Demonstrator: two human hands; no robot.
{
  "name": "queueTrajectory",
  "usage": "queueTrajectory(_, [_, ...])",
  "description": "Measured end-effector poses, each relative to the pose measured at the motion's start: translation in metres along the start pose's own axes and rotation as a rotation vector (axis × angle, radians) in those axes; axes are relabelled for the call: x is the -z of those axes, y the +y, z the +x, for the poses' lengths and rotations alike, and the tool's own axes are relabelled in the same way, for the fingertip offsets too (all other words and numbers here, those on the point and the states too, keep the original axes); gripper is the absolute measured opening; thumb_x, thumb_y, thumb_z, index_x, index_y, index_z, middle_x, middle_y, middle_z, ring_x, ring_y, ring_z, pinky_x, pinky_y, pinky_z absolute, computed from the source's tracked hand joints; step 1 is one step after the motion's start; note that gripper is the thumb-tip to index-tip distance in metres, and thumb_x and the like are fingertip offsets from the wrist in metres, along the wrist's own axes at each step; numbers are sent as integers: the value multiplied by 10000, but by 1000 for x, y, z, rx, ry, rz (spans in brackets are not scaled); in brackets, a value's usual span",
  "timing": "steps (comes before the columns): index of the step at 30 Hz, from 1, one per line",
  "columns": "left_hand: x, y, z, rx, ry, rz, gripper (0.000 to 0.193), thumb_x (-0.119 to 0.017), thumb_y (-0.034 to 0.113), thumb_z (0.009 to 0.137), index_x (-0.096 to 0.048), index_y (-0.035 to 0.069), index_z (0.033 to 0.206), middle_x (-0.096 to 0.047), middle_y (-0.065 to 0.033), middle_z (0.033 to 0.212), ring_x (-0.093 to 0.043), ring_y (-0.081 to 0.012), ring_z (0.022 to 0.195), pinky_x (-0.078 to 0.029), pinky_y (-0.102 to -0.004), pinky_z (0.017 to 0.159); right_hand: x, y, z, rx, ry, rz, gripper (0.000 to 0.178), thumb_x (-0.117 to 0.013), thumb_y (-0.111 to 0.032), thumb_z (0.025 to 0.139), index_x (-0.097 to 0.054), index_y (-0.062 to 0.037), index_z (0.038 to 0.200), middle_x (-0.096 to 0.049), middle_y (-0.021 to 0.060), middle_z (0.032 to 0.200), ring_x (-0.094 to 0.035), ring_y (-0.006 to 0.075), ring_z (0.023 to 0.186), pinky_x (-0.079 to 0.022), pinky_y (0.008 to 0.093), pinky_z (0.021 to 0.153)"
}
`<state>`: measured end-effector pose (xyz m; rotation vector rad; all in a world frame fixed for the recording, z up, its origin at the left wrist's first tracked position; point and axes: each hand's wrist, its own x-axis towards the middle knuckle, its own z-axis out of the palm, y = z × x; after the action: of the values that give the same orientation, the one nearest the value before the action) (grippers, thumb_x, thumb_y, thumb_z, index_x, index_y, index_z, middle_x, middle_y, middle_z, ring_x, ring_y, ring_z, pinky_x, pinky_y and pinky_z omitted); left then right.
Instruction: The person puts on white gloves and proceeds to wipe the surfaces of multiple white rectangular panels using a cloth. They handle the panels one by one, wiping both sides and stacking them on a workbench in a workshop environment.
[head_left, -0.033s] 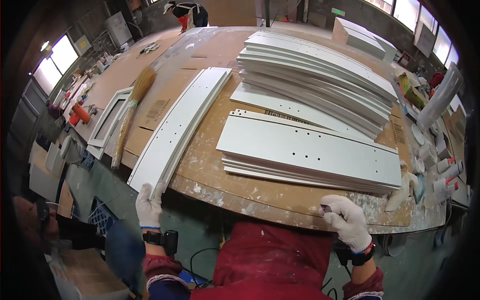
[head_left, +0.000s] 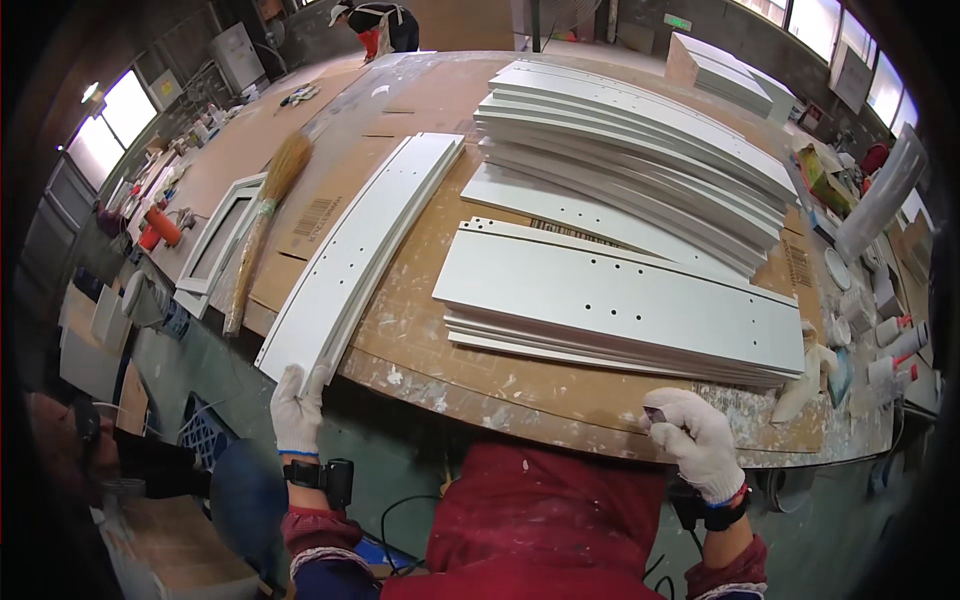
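My left hand, in a white knit glove, grips the near end of a small stack of long white drilled boards. The end of this stack juts over the table's front edge. My right hand, gloved the same way, is curled closed above the front edge. A small dark piece shows at its fingertips, too little of it to name. Beyond that hand lies another stack of white drilled boards, with rows of holes and a groove along the far edge.
A taller stack of white boards stands behind. Cardboard covers the paint-spotted table. Left of my boards lie a straw broom and a white frame. Bottles and a plastic-wrapped roll crowd the right. Another person bends over at the far end.
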<state>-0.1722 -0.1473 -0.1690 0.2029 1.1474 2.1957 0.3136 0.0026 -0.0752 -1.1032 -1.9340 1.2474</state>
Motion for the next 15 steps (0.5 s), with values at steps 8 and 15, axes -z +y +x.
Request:
queueTrajectory(8, [-54, 58, -2, 199, 186, 1359, 573, -512, 577, 895, -593, 11, 855, -559, -65, 570, -565, -183, 469, -443, -299, 431, 28, 11, 1, -25, 193, 10, 97, -589, -67, 849, -621, 24, 857, -658, 112, 908, -619, 170, 798, -492, 278, 708])
queueTrajectory(15, [-160, -16, -30, -160, -488, 1003, 537, -563, 399, 915, -520, -17, 1252, -622, -189, 1111, -607, -226, 976, -485, -303, 791, 77, 45, -8, -250, 668, 171, 174, -535, -192, 965, -568, -29, 912, -585, 11, 699, -528, 56, 592, -423, 199, 548])
